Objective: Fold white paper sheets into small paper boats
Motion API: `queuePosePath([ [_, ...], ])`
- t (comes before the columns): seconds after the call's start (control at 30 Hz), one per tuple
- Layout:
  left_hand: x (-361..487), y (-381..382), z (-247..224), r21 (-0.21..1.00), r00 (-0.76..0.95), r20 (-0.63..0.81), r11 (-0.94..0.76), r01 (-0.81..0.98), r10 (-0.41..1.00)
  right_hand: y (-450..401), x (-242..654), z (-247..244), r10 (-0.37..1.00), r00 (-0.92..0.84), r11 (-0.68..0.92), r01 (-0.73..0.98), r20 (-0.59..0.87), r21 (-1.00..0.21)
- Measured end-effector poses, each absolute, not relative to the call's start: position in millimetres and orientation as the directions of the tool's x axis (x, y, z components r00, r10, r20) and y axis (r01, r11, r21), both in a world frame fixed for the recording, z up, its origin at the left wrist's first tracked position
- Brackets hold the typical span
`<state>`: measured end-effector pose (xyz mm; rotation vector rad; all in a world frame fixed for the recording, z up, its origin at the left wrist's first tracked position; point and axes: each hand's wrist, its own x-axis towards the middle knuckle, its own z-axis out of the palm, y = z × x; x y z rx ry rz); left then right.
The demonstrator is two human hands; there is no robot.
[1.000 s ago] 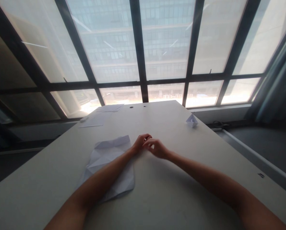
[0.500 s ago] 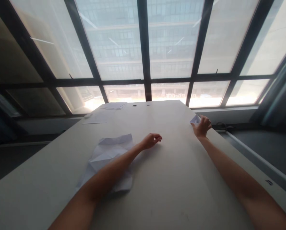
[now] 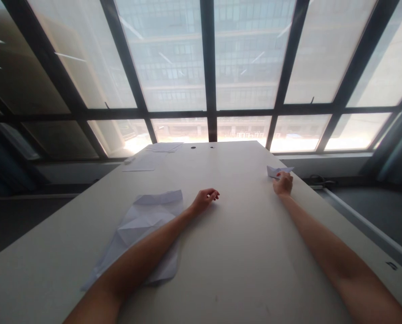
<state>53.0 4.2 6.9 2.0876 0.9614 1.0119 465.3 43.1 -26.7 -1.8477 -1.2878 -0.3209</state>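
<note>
At the table's right side, my right hand [image 3: 283,183] has its fingers closed at the near side of a small folded white paper boat [image 3: 274,171]. The boat sits upright with pointed ends to the left and right; the fingers hide part of its hull. My left hand [image 3: 205,200] rests near the middle of the white table [image 3: 234,252], its fingers curled together with nothing visible in them. Under my left forearm lies a large creased sheet of white paper [image 3: 143,220], partly covered by the arm.
Flat white sheets [image 3: 163,147] lie at the table's far left, with another sheet [image 3: 140,164] nearer. A dark round hole [image 3: 193,147] is in the far tabletop. Tall windows [image 3: 174,58] stand beyond. A cable [image 3: 319,181] lies off the right edge.
My right hand has turned and drawn slightly nearer, and the paper boat now shows its long side. My left hand has shifted slightly left. The camera view has moved a little.
</note>
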Motion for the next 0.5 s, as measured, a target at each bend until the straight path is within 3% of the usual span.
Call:
queuePosePath([
  [0.3, 54.4, 4.1, 4.2, 0.777, 0.446, 0.374, -0.537, 0.329, 0.813, 57.7, 451.5, -19.4, 0.776, 0.467, -0.336, 0.875, 0.424, -0.350],
  [0.5, 55.9, 3.3, 6.2, 0.782, 0.453, 0.362, -0.530, 0.327, 0.814, 54.9, 450.9, -20.8, 0.667, 0.425, -0.285, 0.904, 0.611, -0.318],
])
